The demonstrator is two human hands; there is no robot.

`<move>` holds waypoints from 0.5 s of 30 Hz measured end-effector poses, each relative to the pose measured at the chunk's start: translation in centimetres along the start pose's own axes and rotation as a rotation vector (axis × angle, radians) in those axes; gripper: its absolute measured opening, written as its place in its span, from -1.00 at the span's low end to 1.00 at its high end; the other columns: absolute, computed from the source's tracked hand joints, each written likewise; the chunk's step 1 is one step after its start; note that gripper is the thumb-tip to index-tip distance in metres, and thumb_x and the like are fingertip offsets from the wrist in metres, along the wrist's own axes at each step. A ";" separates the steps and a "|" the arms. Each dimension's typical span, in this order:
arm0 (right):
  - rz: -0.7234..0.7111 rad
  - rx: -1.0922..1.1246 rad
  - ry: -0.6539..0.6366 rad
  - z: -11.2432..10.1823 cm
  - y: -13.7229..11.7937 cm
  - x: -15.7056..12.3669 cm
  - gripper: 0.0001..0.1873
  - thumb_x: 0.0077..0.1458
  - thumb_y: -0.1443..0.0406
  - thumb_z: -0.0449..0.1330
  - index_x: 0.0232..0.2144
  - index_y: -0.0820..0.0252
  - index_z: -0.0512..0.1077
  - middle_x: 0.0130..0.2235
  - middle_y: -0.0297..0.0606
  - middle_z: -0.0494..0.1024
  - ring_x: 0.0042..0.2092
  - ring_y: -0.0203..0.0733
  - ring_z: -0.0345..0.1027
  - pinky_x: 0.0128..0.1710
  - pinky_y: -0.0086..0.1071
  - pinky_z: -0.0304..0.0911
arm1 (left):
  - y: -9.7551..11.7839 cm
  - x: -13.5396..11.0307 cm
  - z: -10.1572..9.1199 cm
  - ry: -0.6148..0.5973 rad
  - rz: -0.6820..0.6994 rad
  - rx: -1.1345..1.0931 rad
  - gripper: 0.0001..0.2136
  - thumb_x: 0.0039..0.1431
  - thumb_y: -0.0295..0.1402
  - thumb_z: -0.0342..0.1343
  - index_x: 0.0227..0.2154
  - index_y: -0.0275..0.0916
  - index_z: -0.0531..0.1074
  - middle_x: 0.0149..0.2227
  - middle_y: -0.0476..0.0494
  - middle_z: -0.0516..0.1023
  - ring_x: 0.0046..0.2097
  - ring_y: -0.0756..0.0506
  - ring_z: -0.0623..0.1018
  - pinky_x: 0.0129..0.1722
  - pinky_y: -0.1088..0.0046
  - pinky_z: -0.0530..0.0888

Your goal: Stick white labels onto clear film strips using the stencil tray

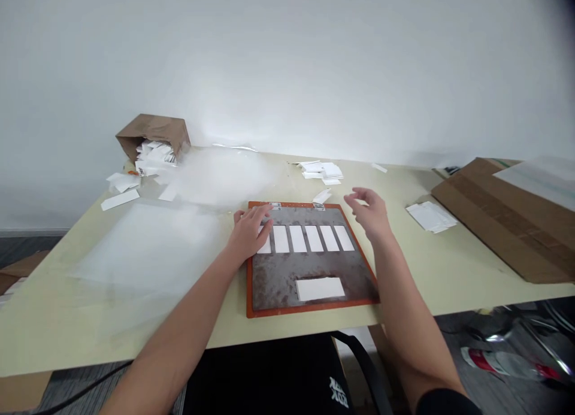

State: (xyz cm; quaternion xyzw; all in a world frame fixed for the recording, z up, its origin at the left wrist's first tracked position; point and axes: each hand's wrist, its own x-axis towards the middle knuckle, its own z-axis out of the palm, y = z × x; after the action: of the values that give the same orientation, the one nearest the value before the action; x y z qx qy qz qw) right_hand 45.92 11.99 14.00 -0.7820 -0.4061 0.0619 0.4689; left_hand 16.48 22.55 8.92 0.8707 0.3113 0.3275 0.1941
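An orange-edged grey board (287,277) lies flat on the table in front of me. A row of several white rectangles (313,238) fills its slots, and one wider white piece (320,288) sits lower down. My left hand (250,229) rests flat on the board's upper left corner, fingers spread over the leftmost rectangle. My right hand (369,211) hovers just past the board's upper right corner, fingers loosely apart and holding nothing. A small white piece (322,195) lies near the board's top edge.
A tipped brown box (155,132) spills white pieces at the back left. Clear plastic sheets (179,223) cover the left of the table (449,271). White stacks (321,170) (431,216) lie behind and right. Flat cardboard (507,220) sits far right.
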 end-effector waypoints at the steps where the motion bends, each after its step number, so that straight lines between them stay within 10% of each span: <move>1: -0.071 -0.002 -0.100 -0.7 -0.2 -1.6 -0.46 0.05 -0.03 0.23 -0.04 0.22 0.44 -0.08 -0.12 0.52 -0.41 -0.29 0.30 -0.43 -0.34 0.29 | 0.0 0.0 0.0 0.000 -0.010 0.002 -0.69 0.33 -0.32 -0.10 0.10 -0.12 0.28 -0.04 -0.06 0.54 -0.08 -0.06 0.53 0.04 0.24 0.11; 6: -0.618 -0.200 -0.723 -3.1 -1.3 -10.3 -0.56 0.14 0.03 0.26 0.01 0.08 0.46 0.00 -0.18 0.51 -0.01 -0.09 0.40 -0.01 -0.18 0.33 | -0.1 0.2 0.2 0.006 -0.081 0.003 -0.69 0.32 -0.30 -0.09 0.08 -0.14 0.30 -0.05 -0.09 0.54 -0.05 -0.11 0.51 0.05 0.18 0.11; 15: -1.059 -0.454 -0.435 -2.6 -0.4 -14.6 -0.68 0.31 0.18 0.12 -0.03 0.29 0.43 -0.13 -0.13 0.55 -0.14 -0.10 0.41 -0.05 -0.09 0.16 | -0.4 0.3 0.5 0.045 -0.147 -0.072 -0.69 0.31 -0.27 -0.09 0.07 -0.13 0.33 -0.07 -0.12 0.54 -0.03 -0.14 0.50 0.11 0.12 0.17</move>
State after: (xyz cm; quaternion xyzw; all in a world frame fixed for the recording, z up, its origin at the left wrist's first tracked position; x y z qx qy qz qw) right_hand 37.30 0.18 11.58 -0.5240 -0.8286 -0.1093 0.1640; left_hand 16.81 22.94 8.52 0.8304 0.3667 0.3429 0.2418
